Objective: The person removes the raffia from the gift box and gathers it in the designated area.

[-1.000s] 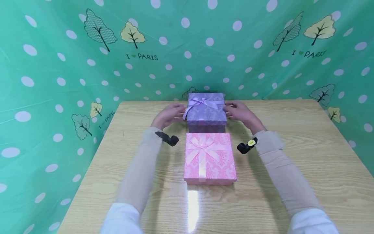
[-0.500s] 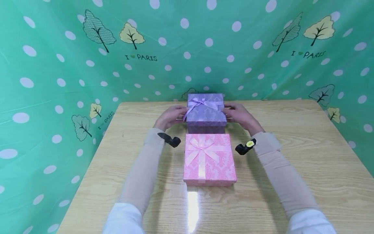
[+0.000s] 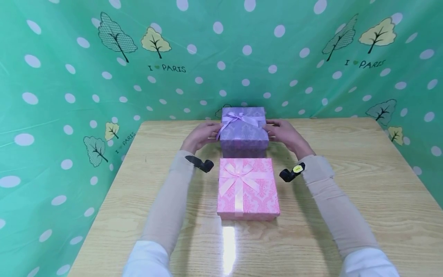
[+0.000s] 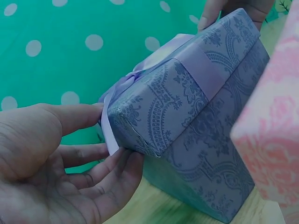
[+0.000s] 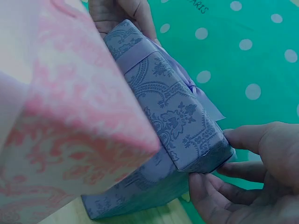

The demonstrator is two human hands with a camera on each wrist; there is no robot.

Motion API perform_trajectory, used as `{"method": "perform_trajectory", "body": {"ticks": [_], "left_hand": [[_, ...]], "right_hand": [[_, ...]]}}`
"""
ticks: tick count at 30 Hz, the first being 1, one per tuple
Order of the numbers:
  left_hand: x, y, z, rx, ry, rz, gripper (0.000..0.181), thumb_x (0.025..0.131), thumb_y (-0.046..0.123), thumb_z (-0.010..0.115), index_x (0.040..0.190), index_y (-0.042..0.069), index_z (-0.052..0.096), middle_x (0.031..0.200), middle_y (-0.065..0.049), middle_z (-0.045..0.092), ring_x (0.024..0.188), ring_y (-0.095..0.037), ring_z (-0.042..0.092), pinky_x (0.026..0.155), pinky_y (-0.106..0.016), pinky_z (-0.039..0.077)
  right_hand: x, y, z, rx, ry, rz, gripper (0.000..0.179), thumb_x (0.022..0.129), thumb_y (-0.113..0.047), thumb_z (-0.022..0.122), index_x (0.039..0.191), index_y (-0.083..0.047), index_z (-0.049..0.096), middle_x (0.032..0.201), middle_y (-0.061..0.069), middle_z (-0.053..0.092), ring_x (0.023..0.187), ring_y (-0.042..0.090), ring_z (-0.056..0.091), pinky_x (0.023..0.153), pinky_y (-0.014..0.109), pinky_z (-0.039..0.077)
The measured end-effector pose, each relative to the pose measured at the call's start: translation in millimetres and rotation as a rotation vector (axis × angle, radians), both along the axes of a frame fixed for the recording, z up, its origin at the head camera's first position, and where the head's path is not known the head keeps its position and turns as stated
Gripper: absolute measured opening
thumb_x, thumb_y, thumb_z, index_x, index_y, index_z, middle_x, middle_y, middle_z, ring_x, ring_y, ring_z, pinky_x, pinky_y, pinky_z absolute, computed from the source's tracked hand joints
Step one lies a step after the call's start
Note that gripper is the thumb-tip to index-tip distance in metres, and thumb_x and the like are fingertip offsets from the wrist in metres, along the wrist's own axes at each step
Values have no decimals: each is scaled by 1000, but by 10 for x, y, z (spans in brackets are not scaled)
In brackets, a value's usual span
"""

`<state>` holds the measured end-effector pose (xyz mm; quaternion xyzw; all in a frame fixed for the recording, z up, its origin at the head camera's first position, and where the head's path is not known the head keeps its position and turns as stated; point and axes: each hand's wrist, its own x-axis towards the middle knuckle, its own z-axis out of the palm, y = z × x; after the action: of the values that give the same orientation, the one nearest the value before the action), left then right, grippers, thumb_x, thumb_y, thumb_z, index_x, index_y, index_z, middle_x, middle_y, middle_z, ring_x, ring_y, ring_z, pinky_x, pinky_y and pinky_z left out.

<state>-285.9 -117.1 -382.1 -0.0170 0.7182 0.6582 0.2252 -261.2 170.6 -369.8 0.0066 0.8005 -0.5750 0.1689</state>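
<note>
- The purple lid [image 3: 245, 133] sits over its purple base [image 4: 210, 144], just beyond the pink box [image 3: 250, 196] on the surface [image 3: 373, 181].
- The left hand [image 3: 202, 134], beyond the pink box and toward its left, has its grip closed on one side of the lid; the right hand [image 3: 285, 134] grips the opposite side.
- Fingers under both rims probably keep the lid level and spread its weight.
- In both wrist views, the pink box is cut off and hides part of the base, whose far side is unseen.
- I cannot tell whether the boxes touch.
</note>
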Motion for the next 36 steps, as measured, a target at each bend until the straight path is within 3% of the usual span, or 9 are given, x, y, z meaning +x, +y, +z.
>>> {"method": "perform_trajectory", "body": {"ticks": [6, 14, 19, 25, 30, 36], "left_hand": [[-3, 6, 100, -3, 7, 23, 44, 97, 24, 57, 132, -1, 50, 108, -8, 57, 95, -19, 57, 98, -38, 49], [-16, 12, 247, 8, 45, 46, 42, 97, 25, 56, 130, 0, 50, 107, -8, 57, 97, -19, 57, 97, -37, 50], [-2, 22, 357, 2, 80, 71, 45, 97, 28, 56, 134, 3, 47, 114, -10, 56, 104, -22, 56, 97, -37, 50], [14, 42, 452, -88, 123, 125, 46, 97, 36, 55, 133, 9, 50, 120, -9, 55, 107, -21, 57, 90, -33, 53], [38, 41, 510, -90, 157, 146, 48, 96, 29, 58, 137, 8, 47, 125, -12, 54, 107, -21, 56, 93, -33, 51], [68, -12, 545, -63, 193, 103, 51, 94, 26, 61, 138, 3, 47, 132, -12, 53, 117, -23, 56, 100, -33, 48]], "right_hand": [[1, 5, 98, -12, 14, -1, 59, 100, -30, 50, 148, -3, 30, 139, 19, 46, 121, 30, 51, 102, 41, 48], [2, -8, 234, -7, 54, -26, 60, 99, -34, 51, 148, -6, 32, 139, 17, 48, 119, 29, 53, 99, 40, 50], [-4, -46, 292, -22, 118, -82, 56, 99, -37, 50, 146, -8, 37, 127, 15, 52, 108, 25, 59, 94, 37, 53], [-11, -109, 332, -45, 167, -150, 55, 98, -36, 52, 143, -6, 39, 115, 11, 54, 100, 21, 61, 93, 37, 54], [-1, -130, 378, -53, 185, -133, 57, 98, -35, 52, 143, -3, 38, 124, 16, 53, 106, 24, 59, 98, 39, 51], [19, -105, 418, -79, 171, -98, 56, 98, -31, 54, 143, -1, 39, 135, 17, 48, 116, 25, 54, 104, 38, 46]]}}
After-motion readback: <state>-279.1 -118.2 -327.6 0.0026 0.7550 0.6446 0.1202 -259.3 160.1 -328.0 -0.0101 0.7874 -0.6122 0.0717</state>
